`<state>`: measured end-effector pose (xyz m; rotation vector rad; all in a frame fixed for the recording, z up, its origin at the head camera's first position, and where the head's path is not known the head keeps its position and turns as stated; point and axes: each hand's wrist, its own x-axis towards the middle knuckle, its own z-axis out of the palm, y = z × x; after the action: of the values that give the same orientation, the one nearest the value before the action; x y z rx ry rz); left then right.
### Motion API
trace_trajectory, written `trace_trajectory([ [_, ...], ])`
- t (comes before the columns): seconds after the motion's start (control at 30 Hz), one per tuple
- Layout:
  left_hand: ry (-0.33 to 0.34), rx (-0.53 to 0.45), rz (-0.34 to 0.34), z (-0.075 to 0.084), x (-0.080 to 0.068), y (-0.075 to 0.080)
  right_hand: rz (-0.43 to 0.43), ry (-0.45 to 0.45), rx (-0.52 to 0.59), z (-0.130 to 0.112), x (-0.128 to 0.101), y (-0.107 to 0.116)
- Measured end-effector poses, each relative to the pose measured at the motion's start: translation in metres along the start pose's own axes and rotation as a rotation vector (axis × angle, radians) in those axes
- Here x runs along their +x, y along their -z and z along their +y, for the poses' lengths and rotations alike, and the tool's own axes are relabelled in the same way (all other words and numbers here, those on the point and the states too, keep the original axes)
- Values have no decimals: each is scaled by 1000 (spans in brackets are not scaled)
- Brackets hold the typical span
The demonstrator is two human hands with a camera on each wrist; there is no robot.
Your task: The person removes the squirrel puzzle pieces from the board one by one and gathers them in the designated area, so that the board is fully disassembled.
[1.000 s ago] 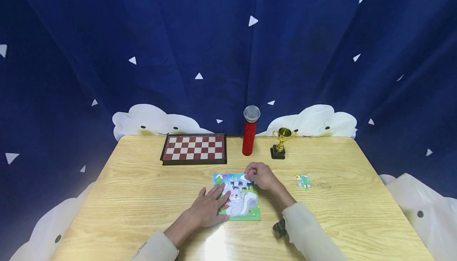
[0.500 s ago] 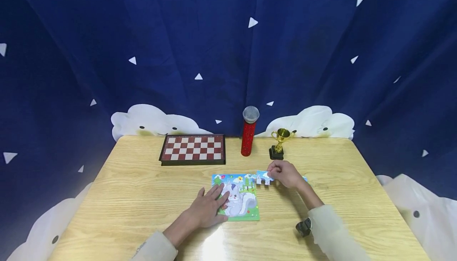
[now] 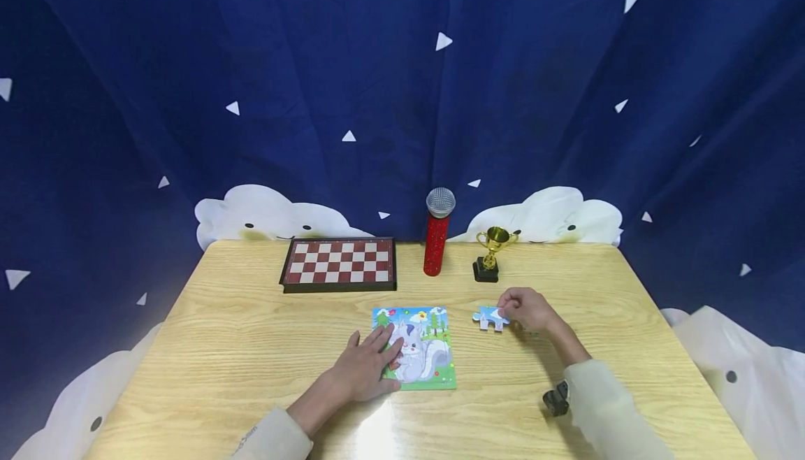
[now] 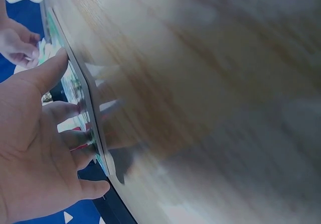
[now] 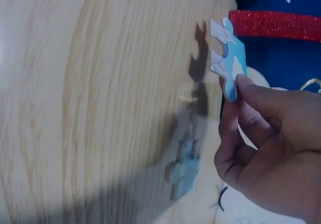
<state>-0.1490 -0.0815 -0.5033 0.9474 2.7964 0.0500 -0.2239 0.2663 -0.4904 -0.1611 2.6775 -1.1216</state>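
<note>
Puzzle piece (image 3: 491,318), blue and white, has come away from the top right corner of the jigsaw board (image 3: 416,345) within the last second and now sits well to the right of it, pinched in the right hand (image 3: 530,310). I judge that a piece is being lifted out and carried aside rather than fitted. In the right wrist view the thumb and curled fingers (image 5: 261,101) nip one lobe of the piece (image 5: 228,58), which is clear of the bench (image 3: 251,348). Just below those fingers another small piece (image 5: 184,170) lies flat on the wood. The left hand (image 3: 367,368) has not shifted: its fingers (image 4: 52,71) lie straight and spread, pressing on the left side of the board and gripping nothing.
</note>
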Motion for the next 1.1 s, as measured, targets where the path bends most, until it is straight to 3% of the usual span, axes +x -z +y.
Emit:
trace_trajectory([
  [0.43, -13, 17, 9, 0, 1, 0, 27, -60, -75, 16, 6, 1],
  [0.73, -14, 21, 9, 1, 0, 1, 47, -55, -149, 21, 9, 1],
  [0.9, -15, 19, 24, 1, 1, 0, 75, -54, -165, 16, 9, 3],
  [1.1, -15, 8, 39, 0, 0, -2, 105, 14, -142, -1, 10, -1],
])
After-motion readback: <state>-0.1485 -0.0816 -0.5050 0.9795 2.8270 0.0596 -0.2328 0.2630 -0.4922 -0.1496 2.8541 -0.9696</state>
